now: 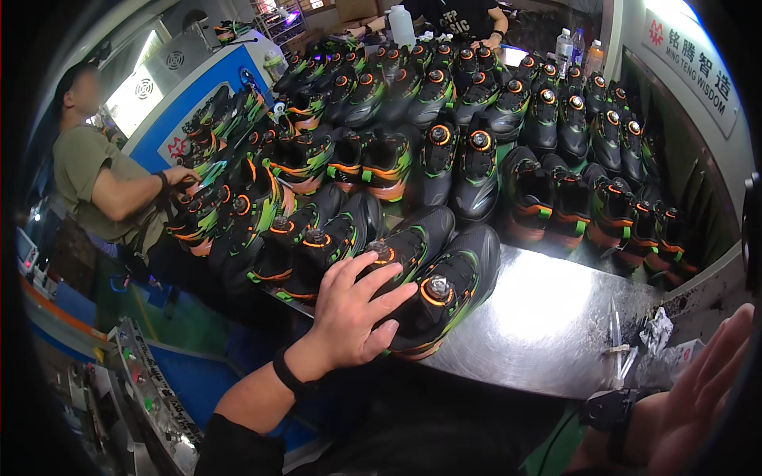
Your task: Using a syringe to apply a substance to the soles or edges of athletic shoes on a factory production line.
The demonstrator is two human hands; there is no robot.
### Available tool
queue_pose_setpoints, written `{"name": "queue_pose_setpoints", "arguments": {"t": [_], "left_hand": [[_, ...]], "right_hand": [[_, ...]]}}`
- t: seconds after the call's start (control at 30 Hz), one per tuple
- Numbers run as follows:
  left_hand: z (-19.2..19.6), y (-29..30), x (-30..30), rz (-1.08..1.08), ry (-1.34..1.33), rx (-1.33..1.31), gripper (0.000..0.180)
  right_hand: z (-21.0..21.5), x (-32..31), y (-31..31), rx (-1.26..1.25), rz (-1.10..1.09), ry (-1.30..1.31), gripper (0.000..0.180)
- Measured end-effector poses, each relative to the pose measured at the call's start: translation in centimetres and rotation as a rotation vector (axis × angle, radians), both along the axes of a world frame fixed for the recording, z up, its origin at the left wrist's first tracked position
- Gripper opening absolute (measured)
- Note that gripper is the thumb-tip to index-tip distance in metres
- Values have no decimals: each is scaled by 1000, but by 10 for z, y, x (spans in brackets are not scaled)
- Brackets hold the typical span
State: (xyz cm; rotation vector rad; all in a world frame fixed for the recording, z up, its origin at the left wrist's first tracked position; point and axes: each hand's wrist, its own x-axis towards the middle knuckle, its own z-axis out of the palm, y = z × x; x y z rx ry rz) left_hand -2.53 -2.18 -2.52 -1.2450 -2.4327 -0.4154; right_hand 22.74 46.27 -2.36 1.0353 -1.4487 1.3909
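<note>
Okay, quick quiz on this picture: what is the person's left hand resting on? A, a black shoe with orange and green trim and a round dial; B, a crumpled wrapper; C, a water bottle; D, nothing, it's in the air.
A: the left hand lies flat on the nearest black shoe at the edge of the metal table, while the right hand is open in the air, touching nothing.

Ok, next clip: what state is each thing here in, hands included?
Left hand: open, fingers spread, resting on the nearest shoe.
Right hand: open, palm showing, holding nothing, off the table.
Nearest shoe: upright at the table's near edge, dial on top.
Other shoes: upright, packed in rows.
Table: bare shiny metal at the near right.
Bottles: standing, capped.
</note>
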Motion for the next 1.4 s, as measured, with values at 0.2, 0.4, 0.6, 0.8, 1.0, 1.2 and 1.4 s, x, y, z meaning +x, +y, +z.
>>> {"name": "queue_pose_setpoints", "arguments": {"t": [0.2, 0.4, 0.6, 0.8, 1.0, 1.2, 1.4], "left_hand": [[-3, -1, 4, 6, -4, -1, 45], [-1, -2, 6, 2, 9, 0, 44], [-4, 0, 0, 2, -1, 10, 43], [-3, 0, -3, -1, 11, 16, 43], [-4, 1, 2, 4, 2, 12, 44], [-5, -6, 6, 4, -7, 11, 44], [-5, -6, 4, 22, 24, -13, 46]], "right_hand": [[9, -14, -45, 91, -30, 114, 78], [22, -17, -49, 147, -45, 150, 78], [19, -20, -49, 141, -17, 139, 78], [15, -8, -25, 158, 7, 136, 78], [24, -23, -29, 197, 19, 180, 78], [47, -29, -44, 267, 22, 178, 78], [90, -80, -110, 254, 23, 71, 78]]}}
